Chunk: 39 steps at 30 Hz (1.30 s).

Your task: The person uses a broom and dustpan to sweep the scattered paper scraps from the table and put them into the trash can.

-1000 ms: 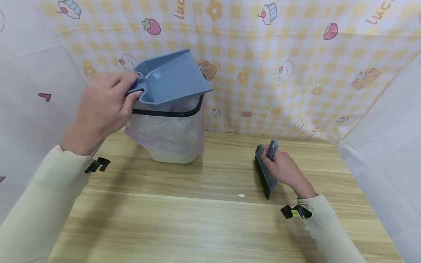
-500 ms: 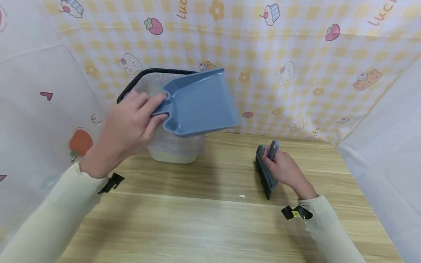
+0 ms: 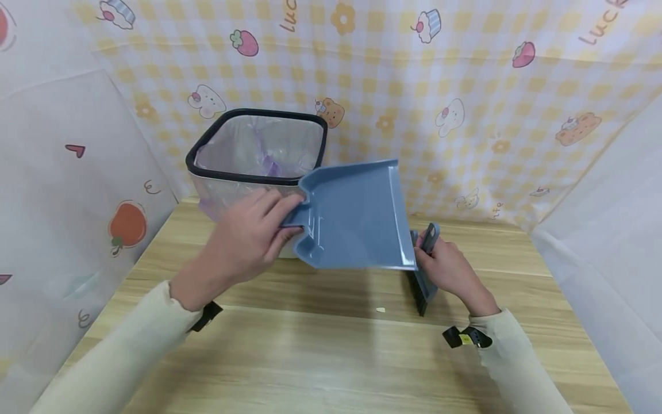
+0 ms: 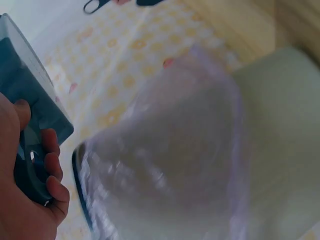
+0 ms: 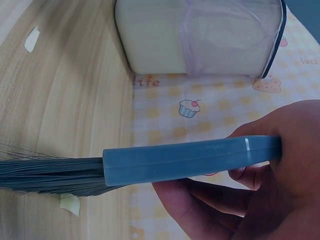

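My left hand [image 3: 243,241] grips the handle of a blue dustpan [image 3: 354,215], held in the air in front of the bin with its wide edge toward the right. No scraps show on the pan. The bin [image 3: 258,181] has a black rim and a clear-purple bag lining folded over its outside. My right hand [image 3: 450,267] holds a blue hand brush [image 5: 190,160], its dark bristles [image 5: 50,175] down at the table. A pale scrap [image 3: 380,310] lies left of the brush. In the right wrist view another pale scrap [image 5: 70,204] lies beside the bristles.
The wooden table [image 3: 289,356] runs back to a yellow checked cloth [image 3: 383,69] with printed pictures. White sheeting stands at the left [image 3: 46,201] and right [image 3: 605,230] sides. The bin stands at the back left.
My left hand has carried the dustpan from above the bin toward the right and nearer to me, uncovering the bin's mouth. The right hand and brush have stayed almost in place.
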Motion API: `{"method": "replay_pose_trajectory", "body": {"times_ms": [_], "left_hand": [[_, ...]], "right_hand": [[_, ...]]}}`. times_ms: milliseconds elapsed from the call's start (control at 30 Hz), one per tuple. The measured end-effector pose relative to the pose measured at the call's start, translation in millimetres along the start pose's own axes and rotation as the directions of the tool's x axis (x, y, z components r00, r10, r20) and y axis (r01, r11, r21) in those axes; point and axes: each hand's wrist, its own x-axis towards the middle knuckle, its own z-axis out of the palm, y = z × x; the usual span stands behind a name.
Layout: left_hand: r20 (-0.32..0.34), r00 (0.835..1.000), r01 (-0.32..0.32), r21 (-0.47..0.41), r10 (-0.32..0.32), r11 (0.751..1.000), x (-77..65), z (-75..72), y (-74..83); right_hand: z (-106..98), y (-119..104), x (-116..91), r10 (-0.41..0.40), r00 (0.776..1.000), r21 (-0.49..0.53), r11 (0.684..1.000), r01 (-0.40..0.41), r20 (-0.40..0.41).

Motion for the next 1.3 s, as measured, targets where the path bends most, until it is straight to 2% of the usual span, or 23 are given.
{"method": "replay_pose_trajectory", "body": {"times_ms": [200,333,600,733,967,1100,1300], "left_hand": [[0.125,0.992,0.029,0.012,-0.03,1.0,-16.1,24.0,9.6],[0.208,0.977,0.036,0.026,-0.041,0.999,-28.6,38.4,12.7],[0.318,0.945,0.077,0.004,-0.074,0.997,-50.3,57.3,13.3],[0.378,0.921,0.115,-0.028,-0.096,0.993,-63.9,67.3,13.2],[0.499,0.855,0.184,-0.038,-0.141,0.982,-88.7,82.7,13.5],[0.529,0.836,0.197,-0.034,-0.15,0.98,-98.0,89.0,12.6],[0.575,0.808,0.198,-0.061,-0.127,0.978,-107.5,101.5,9.0]], "right_hand": [[1,0,1,-0.003,1.0,-0.006,1.0,0.003,-0.013],[2,1,1,-0.009,1.0,-0.018,1.0,0.009,-0.018],[1,0,-1,-0.01,1.0,-0.022,1.0,0.009,-0.011],[1,1,-1,-0.007,1.0,-0.018,1.0,0.007,-0.002],[0,1,0,-0.002,1.0,-0.02,1.0,0.002,0.003],[0,1,-1,0.002,1.0,-0.018,1.0,-0.002,0.002],[-1,1,-1,0.005,1.0,-0.02,1.0,-0.005,0.009]]}}
